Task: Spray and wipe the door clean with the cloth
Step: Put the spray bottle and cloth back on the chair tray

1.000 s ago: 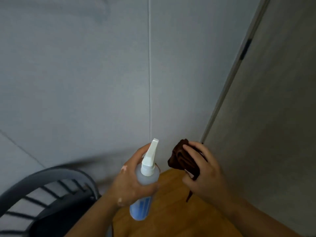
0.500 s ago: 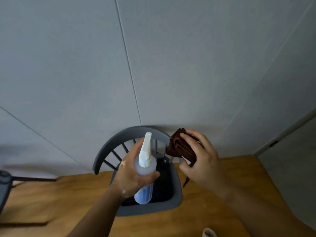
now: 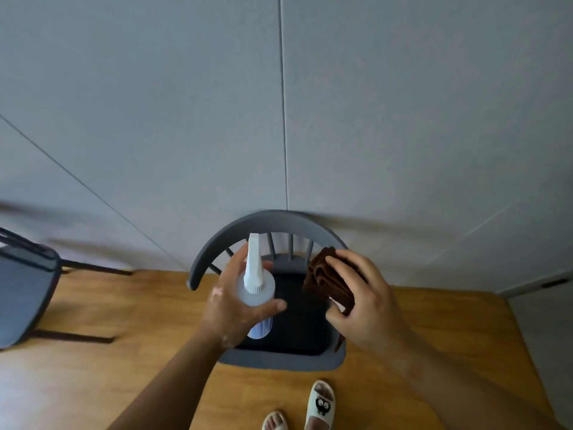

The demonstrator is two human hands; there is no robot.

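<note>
Cloth point(image 3: 328, 280) and spray bottle point(image 3: 255, 288) are both in hand, held over a grey spindle-back chair point(image 3: 263, 218) that stands against a grey panelled wall point(image 3: 155, 119).

Surface and room: the wall panels meet at thin vertical seams. The floor point(image 3: 124, 308) is light brown wood. A second grey chair point(image 3: 21, 290) is cut off by the left edge. At far right a pale strip with a small dark fitting point(image 3: 552, 283) meets the floor; whether it belongs to the door cannot be told. Two feet in white slippers point(image 3: 321, 405) stand just in front of the chair seat.

Condition of items: the cloth is dark brown, bunched into folds, with one end hanging down. The bottle is translucent with a white nozzle pointing up toward the wall and blue showing at its lower end.

Position and grip: the right hand point(image 3: 369, 308) holds the cloth, fingers point(image 3: 344, 265) curled over its top and thumb below, pinching the bundle. The left hand point(image 3: 232, 308) is wrapped round the bottle body, thumb across the front. Cloth and bottle sit side by side, close but apart.
</note>
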